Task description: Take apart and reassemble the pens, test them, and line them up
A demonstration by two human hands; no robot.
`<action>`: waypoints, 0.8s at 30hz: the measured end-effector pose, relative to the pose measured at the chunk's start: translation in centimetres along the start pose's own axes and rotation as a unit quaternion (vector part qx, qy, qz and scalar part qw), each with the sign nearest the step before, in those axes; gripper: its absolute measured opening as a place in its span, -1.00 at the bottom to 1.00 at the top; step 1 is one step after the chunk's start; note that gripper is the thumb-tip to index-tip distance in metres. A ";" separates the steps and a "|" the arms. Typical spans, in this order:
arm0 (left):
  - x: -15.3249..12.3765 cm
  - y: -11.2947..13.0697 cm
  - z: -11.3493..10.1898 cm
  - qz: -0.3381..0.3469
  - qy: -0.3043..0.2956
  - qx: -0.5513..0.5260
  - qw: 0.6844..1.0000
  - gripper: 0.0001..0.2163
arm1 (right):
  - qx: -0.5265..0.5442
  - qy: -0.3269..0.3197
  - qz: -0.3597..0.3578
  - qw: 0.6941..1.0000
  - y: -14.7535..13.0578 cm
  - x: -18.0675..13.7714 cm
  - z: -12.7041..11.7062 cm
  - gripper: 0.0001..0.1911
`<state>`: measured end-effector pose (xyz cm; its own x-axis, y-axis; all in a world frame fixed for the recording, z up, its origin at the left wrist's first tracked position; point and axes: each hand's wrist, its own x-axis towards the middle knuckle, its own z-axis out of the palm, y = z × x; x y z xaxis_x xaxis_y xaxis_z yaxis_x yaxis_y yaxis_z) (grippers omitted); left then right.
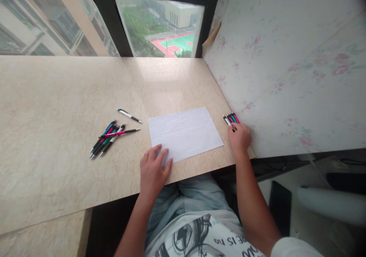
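Observation:
A white sheet of paper with faint handwriting lies on the beige marble-pattern desk. My left hand rests flat on the sheet's near left corner, fingers spread. My right hand sits at the desk's right edge, fingers curled on a small bunch of pens beside the wall. Left of the paper lies a pile of several coloured pens, with a pink pen across it and a single white-and-black pen just beyond.
A floral-papered wall closes off the desk's right side. Windows run along the far edge. My lap is under the desk's near edge. A dark object and a pale rounded thing sit on the floor at right.

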<state>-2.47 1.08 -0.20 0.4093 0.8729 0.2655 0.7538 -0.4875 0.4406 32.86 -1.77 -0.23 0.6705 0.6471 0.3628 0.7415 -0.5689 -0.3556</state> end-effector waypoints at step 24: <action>0.0 0.0 0.0 0.001 -0.001 0.011 1.000 -0.72 | -0.025 0.038 0.011 0.999 0.9 0.3 1.6 -0.73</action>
<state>-2.46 1.08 -0.23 0.4124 0.8716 0.2651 0.7635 -0.4894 0.4214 33.71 -1.31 -1.80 0.6850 0.5948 0.4208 0.7257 -0.6082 -0.3217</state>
